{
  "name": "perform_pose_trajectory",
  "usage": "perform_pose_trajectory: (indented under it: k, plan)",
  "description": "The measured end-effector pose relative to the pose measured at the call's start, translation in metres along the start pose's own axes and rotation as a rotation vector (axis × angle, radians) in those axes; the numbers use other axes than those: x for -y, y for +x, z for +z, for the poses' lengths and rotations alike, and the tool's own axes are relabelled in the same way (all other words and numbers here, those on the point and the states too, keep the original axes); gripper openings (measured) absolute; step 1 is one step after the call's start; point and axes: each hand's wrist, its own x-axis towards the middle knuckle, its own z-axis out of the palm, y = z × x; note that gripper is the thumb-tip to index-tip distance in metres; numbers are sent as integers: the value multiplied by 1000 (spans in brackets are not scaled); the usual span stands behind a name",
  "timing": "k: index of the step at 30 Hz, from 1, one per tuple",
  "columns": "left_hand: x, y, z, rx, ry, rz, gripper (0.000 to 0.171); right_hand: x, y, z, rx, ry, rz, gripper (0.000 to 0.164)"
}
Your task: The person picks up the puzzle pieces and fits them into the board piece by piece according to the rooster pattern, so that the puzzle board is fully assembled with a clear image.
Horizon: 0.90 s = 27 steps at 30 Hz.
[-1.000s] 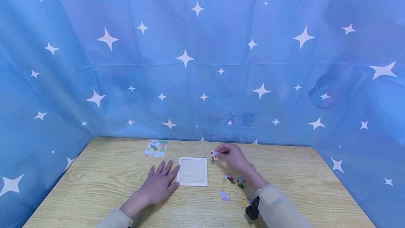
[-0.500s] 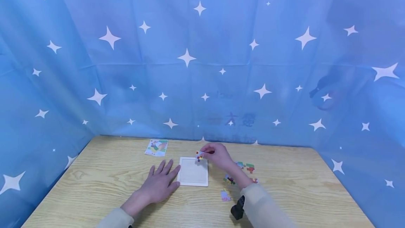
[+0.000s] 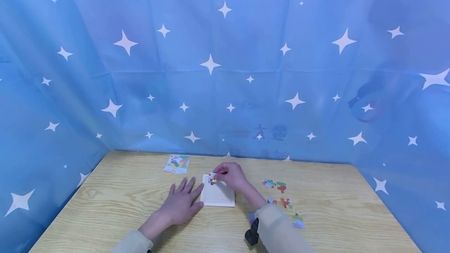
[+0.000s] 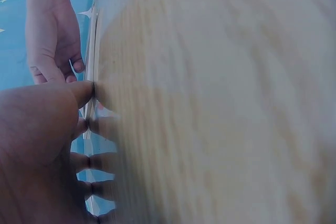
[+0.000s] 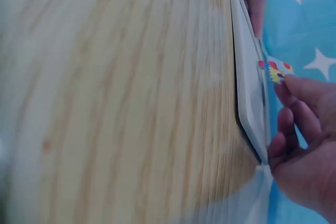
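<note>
My right hand (image 3: 230,175) pinches a small printed jigsaw piece (image 3: 212,179) between thumb and fingers. It holds the piece over the far left corner of a white puzzle tray (image 3: 218,196). In the right wrist view the piece (image 5: 276,70), yellow, red and white, stands tilted at the tray's rim (image 5: 247,72). My left hand (image 3: 181,204) lies on the table with fingers spread, its fingertips and thumb at the tray's left edge. The left wrist view shows the left thumb (image 4: 83,93) resting at that edge.
A square picture card (image 3: 177,164) lies behind the left hand. Several loose jigsaw pieces (image 3: 284,203) are scattered on the wooden table (image 3: 337,206) at the right, some partly behind the right sleeve. A star-printed blue curtain (image 3: 225,89) hangs along the table's back.
My right hand has carried the jigsaw piece leftward from beside the tray to over its far left corner. The left hand has kept its place at the tray. More loose pieces show at right.
</note>
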Motion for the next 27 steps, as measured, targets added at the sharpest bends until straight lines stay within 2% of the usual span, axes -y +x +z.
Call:
perform_pose_trajectory:
  k: [6,19,27]
  plan:
    - [0,0,-1,5,-10,-11,61,3,1,5,8,0,-29,9]
    - [6,4,5,1,3,-14,60,3,0,19,-45,-59,3,4]
    - [6,4,6,0,-6,-11,60,1,-1,22,-42,-104,8,4]
